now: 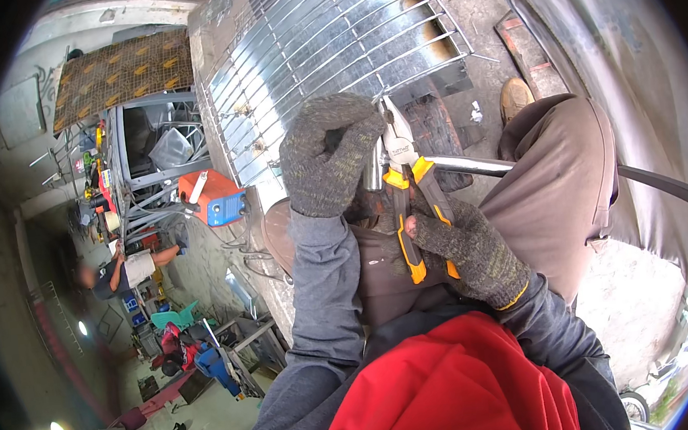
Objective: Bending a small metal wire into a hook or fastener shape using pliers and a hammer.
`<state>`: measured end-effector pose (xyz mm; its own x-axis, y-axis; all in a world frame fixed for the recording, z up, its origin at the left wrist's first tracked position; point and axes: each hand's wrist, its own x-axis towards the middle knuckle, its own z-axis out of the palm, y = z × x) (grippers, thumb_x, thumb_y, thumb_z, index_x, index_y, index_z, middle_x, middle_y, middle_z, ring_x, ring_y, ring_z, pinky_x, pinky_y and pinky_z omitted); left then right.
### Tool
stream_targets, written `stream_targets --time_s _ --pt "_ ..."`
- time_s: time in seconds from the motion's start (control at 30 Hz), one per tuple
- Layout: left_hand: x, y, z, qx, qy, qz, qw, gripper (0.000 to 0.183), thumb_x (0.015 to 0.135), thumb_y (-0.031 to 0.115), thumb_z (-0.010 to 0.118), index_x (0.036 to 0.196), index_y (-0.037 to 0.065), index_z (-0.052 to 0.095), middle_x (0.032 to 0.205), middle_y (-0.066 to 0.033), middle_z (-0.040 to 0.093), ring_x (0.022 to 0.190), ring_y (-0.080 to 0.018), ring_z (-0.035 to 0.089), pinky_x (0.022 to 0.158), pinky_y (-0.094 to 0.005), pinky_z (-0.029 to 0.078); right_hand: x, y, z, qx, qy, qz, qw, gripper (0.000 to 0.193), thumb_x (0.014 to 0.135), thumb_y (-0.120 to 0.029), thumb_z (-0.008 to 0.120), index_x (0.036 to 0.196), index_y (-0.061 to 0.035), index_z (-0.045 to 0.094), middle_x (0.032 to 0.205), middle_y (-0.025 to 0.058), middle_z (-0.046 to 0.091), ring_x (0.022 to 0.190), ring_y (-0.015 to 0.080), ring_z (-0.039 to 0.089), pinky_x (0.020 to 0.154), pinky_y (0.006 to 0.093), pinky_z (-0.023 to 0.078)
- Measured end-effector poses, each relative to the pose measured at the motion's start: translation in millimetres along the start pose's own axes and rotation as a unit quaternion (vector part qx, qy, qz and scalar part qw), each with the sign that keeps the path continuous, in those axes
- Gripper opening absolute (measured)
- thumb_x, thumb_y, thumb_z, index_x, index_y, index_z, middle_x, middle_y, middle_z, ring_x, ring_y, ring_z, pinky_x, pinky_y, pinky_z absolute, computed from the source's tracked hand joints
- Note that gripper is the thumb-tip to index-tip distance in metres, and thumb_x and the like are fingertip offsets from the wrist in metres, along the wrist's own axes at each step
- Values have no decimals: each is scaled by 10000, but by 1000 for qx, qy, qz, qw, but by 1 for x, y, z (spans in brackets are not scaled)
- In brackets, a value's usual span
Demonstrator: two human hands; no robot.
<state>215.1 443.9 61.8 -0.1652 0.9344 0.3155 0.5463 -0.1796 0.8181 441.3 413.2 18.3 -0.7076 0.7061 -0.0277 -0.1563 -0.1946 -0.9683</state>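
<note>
A pair of combination pliers (400, 147) with yellow and black handles is in my right hand (476, 245), which wears a dark knit glove and wraps around the handles. The handles are spread slightly apart, and the jaws point away from me toward the near edge of a wire grid (323, 47). My left hand (327, 152), gloved the same way, is closed with its fingertips pinched beside the jaws. What it pinches is hidden. A short shiny metal tube (373, 168) shows just below its fingers.
A shiny metal sheet (394, 29) lies under the grid. To the right, a metal bar (469, 164) passes by my bent knee. An orange and blue machine (212, 199) stands at left with cables, near a cluttered metal rack (159, 178). Another person (134, 268) sits farther left.
</note>
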Motion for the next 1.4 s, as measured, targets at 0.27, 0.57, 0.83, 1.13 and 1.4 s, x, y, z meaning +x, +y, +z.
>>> stream_targets --time_s 0.27,0.57,0.83,1.13,1.4 --pt "6 26 4 85 -34 -73 993 181 896 93 808 1061 57 744 1003 -88 723 923 -203 717 775 -354 585 7 -17 8 359 37 223 905 463 1053 -244 647 1441 -2 576 974 41 678 815 134 649 736 304 525" --pt "8 37 -3 296 -63 10 953 154 979 121 737 1096 22 740 1047 -96 721 904 -198 689 782 -343 549 6 -28 3 230 20 266 936 351 1019 -296 712 1181 12 671 911 103 710 812 155 687 715 349 538" --pt "0 21 5 166 -13 -44 985 170 1028 122 669 1134 -5 703 1050 -85 714 920 -176 670 828 -334 544 5 -37 5 361 46 251 897 385 1031 -214 664 1336 15 609 870 59 665 722 157 649 673 316 541" --pt "-2 24 21 167 27 -58 984 172 1041 117 627 1129 -3 713 1045 -103 727 919 -188 674 825 -336 541 1 -36 -6 446 6 232 864 528 996 -159 660 1482 9 539 961 84 650 788 183 655 697 346 545" --pt "2 26 27 204 53 -31 977 181 1045 133 621 1114 3 725 1041 -108 746 903 -190 699 807 -336 557 1 -38 -20 382 -36 271 883 469 1003 -96 645 1454 -3 557 1045 113 688 847 206 674 743 348 556"
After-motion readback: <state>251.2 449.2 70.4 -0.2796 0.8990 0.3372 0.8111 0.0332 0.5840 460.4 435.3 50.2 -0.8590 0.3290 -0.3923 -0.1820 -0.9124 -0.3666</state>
